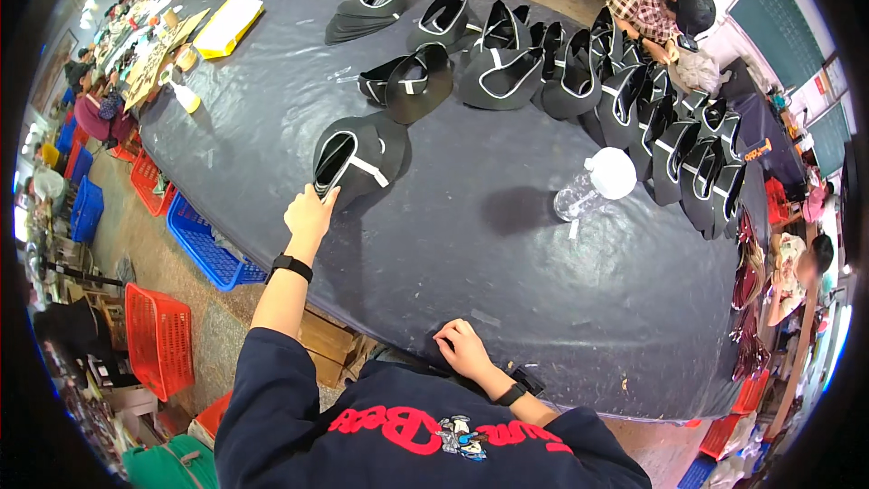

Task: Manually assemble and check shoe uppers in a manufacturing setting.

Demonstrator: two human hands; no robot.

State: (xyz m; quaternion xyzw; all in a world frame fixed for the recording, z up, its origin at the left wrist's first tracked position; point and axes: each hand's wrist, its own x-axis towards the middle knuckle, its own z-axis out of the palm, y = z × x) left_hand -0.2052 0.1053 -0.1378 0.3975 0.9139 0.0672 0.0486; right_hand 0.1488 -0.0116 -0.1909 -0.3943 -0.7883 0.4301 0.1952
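Note:
My left hand (310, 211) pinches the near edge of a black shoe upper (376, 149) with pale trim round its opening, at the left middle of the table. The upper rests on the dark tabletop. My right hand (464, 347) lies at the table's near edge with its fingers curled in, and nothing shows in them. Beyond the held upper, two more black uppers (421, 95) lie together. Further uppers (502, 77) stretch in a curved row to a dense pile (670, 127) on the right.
A clear bottle with a white lid (612, 174) stands right of centre. Squeeze bottles (185, 95) and a yellow-white packet (229, 27) sit at the left. A blue basket (204, 240) and a red basket (158, 340) are beside the table. Another person (656, 9) bends over the far right side.

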